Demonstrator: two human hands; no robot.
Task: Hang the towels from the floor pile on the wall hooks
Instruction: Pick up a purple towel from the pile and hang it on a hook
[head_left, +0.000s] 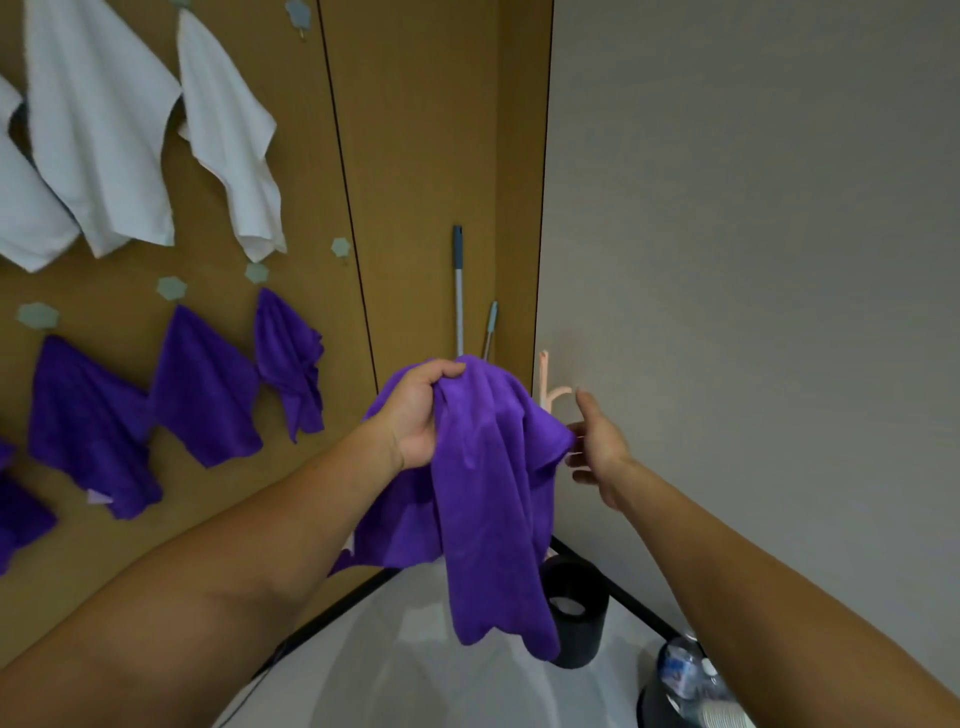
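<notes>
My left hand (415, 410) grips a purple towel (488, 499) by its bunched top, and the cloth hangs down over the floor. My right hand (597, 441) is beside the towel's right edge with fingers spread, touching or nearly touching the cloth. On the wooden wall to the left, three purple towels (202, 389) hang from pale hexagonal hooks (171, 287). Above them hang white towels (98, 124). One pale hook (340, 247) at the right end of the row is bare.
Two mop handles (458, 291) lean in the corner by the grey wall (753, 260). A black cylindrical bin (576, 608) stands on the floor below the towel. A water bottle (680, 670) and stacked cups sit at the lower right.
</notes>
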